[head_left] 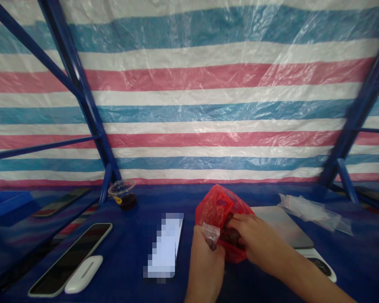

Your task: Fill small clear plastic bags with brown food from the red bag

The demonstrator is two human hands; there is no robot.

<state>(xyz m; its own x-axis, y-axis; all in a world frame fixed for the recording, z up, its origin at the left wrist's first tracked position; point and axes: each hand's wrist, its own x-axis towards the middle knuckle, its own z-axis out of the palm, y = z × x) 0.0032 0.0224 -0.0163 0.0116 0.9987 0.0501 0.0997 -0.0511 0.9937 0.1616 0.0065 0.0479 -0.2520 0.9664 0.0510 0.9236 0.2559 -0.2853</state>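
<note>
The blue table (139,252) has open cloth between the phones and the bag, with a scale (284,227) close on the right. Mid-table, the red bag (217,206) stands open, the right hand (255,240) reaching inside, its grip hidden. The left hand (205,261) pinches a small clear bag (210,234), apparently barely filled.

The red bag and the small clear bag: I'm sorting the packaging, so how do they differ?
The red bag is tinted and much larger; the small clear bag is see-through and tiny. The right hand reaches into the red bag, while the left hand pinches the clear bag. Both are thin plastic holding dark pieces.
</note>
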